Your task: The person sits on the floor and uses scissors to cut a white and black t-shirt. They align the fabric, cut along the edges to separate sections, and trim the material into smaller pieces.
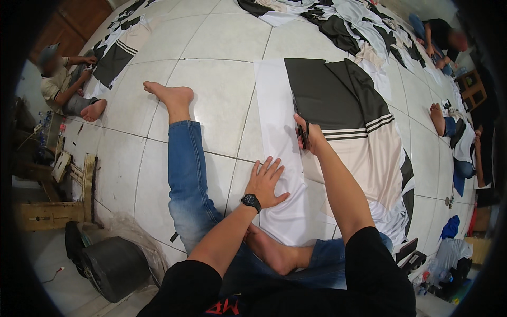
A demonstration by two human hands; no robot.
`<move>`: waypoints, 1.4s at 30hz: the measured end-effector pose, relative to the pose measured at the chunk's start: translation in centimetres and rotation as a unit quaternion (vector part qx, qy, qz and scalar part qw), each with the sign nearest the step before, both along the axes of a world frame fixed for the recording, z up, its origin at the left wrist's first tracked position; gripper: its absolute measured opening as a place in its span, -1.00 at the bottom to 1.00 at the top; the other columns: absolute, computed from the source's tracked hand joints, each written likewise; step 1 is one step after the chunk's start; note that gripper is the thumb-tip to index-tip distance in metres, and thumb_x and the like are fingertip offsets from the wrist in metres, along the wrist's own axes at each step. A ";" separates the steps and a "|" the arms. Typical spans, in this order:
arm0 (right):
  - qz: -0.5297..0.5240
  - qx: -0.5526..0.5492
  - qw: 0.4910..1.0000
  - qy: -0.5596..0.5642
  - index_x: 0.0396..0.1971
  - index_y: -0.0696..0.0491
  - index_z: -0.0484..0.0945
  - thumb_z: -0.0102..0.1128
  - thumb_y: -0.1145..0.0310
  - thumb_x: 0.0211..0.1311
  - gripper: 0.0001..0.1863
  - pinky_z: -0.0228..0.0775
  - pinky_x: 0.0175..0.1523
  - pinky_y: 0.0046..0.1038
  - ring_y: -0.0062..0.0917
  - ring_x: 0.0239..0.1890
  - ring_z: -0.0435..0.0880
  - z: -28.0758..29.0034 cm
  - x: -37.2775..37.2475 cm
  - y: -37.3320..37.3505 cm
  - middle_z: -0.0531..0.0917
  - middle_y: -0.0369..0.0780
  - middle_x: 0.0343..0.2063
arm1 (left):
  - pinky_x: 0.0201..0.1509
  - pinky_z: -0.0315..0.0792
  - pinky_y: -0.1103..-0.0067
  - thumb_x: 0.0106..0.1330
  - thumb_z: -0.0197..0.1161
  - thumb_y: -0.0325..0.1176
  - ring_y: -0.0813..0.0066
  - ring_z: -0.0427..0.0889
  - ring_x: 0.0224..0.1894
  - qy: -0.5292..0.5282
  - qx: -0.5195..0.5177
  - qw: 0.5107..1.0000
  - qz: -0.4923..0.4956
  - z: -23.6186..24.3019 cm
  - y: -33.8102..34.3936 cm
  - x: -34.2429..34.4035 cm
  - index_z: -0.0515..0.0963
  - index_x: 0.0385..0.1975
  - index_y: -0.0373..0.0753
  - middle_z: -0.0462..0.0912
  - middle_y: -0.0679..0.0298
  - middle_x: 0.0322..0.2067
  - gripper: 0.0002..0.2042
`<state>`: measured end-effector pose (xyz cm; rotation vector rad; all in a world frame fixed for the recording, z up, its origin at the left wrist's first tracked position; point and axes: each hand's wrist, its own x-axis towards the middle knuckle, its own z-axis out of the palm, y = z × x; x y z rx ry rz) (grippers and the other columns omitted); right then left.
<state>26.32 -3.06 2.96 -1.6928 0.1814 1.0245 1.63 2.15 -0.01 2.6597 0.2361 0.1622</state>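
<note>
My right hand (311, 134) grips black scissors (302, 134) along the border between a white strip and the printed fabric. The printed fabric (331, 95) has a dark green-grey upper section, thin dark and white stripes and a cream lower section, with folds on its right side. My left hand (266, 185), wearing a black watch (250, 202) on the wrist, lies with fingers spread on the white strip (280, 206) and the floor beside it, below the scissors.
Co-workers sit at left (66, 87), upper right (441, 42) and right (465, 148) among fabric piles (338, 31). My bare feet (169, 98) rest on tiles. Wooden furniture (53, 211) and a black rounded object (113, 267) stand lower left; bags (449, 259) lie lower right.
</note>
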 end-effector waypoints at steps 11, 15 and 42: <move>0.013 0.035 0.999 -0.037 -0.47 0.10 0.54 0.52 -0.03 -0.04 -0.51 0.20 -0.70 -0.42 -0.54 -0.77 0.39 -1.4 1.4 0.9 0.49 -0.29 -0.61 | 0.47 -0.12 -0.02 0.02 0.34 0.17 0.09 0.06 0.46 -0.001 0.001 1.000 -0.001 -0.3 0.1 0.2 0.41 0.23 -0.21 0.24 0.15 0.37 -0.20; 0.008 0.023 1.000 0.000 -0.44 0.10 0.56 0.50 -0.11 -0.06 -0.46 0.20 -0.70 -0.42 -0.55 -0.76 0.41 0.1 2.4 2.1 0.51 -0.28 -0.60 | 0.47 -0.12 -0.02 0.01 0.34 0.17 0.09 0.06 0.46 0.004 0.002 1.000 0.002 -0.2 0.1 0.0 0.40 0.23 -0.21 0.25 0.15 0.36 -0.20; 0.037 0.041 0.995 -0.088 -0.41 0.11 0.56 0.48 -0.09 -0.01 -0.48 0.25 -0.65 -0.41 -0.54 -0.71 0.39 -1.8 6.9 5.9 0.40 -0.31 -0.61 | 0.48 -0.13 0.02 0.08 0.26 0.21 0.13 0.06 0.46 0.018 0.000 1.000 -0.012 0.0 0.2 0.3 0.40 0.25 -0.21 0.21 0.15 0.39 -0.21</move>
